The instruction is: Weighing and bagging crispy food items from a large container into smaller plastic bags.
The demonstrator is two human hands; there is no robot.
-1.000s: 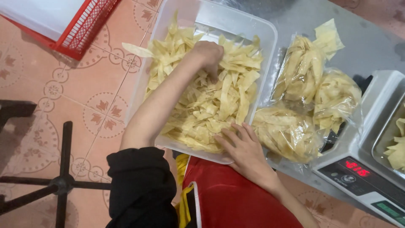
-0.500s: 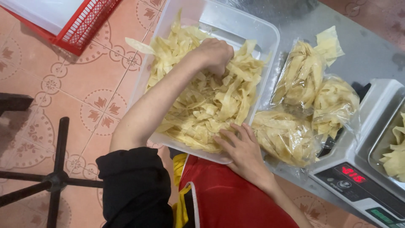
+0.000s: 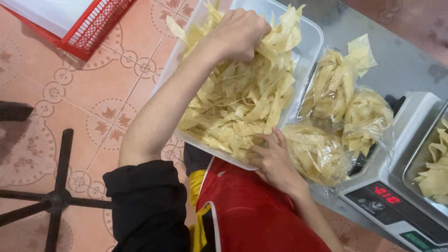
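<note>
One fistful of pale yellow strips (image 3: 275, 37) was clamped in the left hand (image 3: 238, 32), its fingers curled shut around the bunch at the far end of the clear plastic tub (image 3: 310, 35). The rest of the strips (image 3: 238, 107) filled that tub in a loose, tangled heap, some ends poking above the rim. The right hand (image 3: 275, 161) rested at the near edge of the tub, its fingers spread and lying on the strips there, gripping nothing that could be seen.

Just beside the tub, on the grey bench (image 3: 406, 60), lay three clear bags (image 3: 345, 116) already stuffed with the same strips, touching each other and leaning against a white scale (image 3: 396, 186). The steel pan (image 3: 422, 154) of the scale held a small pile more. Below the tub showed the person's red apron (image 3: 261, 210) and black sleeve (image 3: 144, 205); further out were the patterned floor tiles (image 3: 93, 107), a red basket (image 3: 88, 32) and the black foot of a chair (image 3: 51, 200).

The risk looked plain: the strips seemed thin and brittle, so a tight squeeze could snap them, and a tangled bunch might drag loose pieces over the rim onto the floor. The tub overhung the bench edge near the lap, so a hard press could tip it.
</note>
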